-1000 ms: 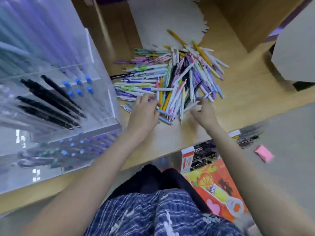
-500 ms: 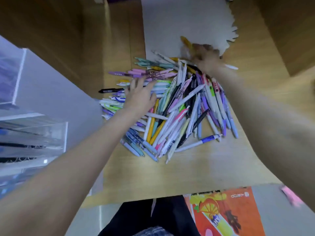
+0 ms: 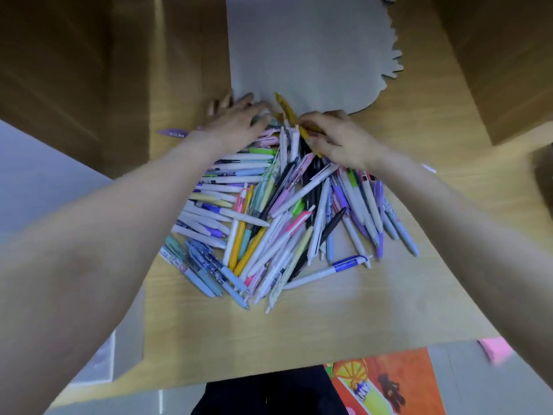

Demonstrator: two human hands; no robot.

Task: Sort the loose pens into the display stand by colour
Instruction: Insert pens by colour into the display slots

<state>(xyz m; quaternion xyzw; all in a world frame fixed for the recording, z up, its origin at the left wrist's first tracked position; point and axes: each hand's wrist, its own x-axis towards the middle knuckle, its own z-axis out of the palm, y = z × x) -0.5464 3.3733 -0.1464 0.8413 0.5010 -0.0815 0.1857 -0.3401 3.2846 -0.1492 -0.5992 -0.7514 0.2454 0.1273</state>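
A heap of loose pens (image 3: 278,217) in white, blue, purple, pink, yellow and black lies on the wooden desk (image 3: 344,319). My left hand (image 3: 236,122) rests with spread fingers on the pens at the heap's far left end. At the far right end, my right hand (image 3: 339,140) pinches a mustard yellow pen (image 3: 304,132). A second mustard pen (image 3: 285,106) sticks out onto the grey sheet between the hands. Only a clear corner of the display stand (image 3: 100,365) shows at the lower left.
A grey sheet with a jagged edge (image 3: 308,49) lies behind the heap. Wooden panels rise at the left (image 3: 74,70) and right (image 3: 493,55). Below the desk edge are an orange printed box (image 3: 386,381) and a pink item (image 3: 495,348).
The view has swung right and forward, so the stand has slid almost out of sight. Both hands have reached from the heap's near side to its far end, and the right has closed on a yellow pen.
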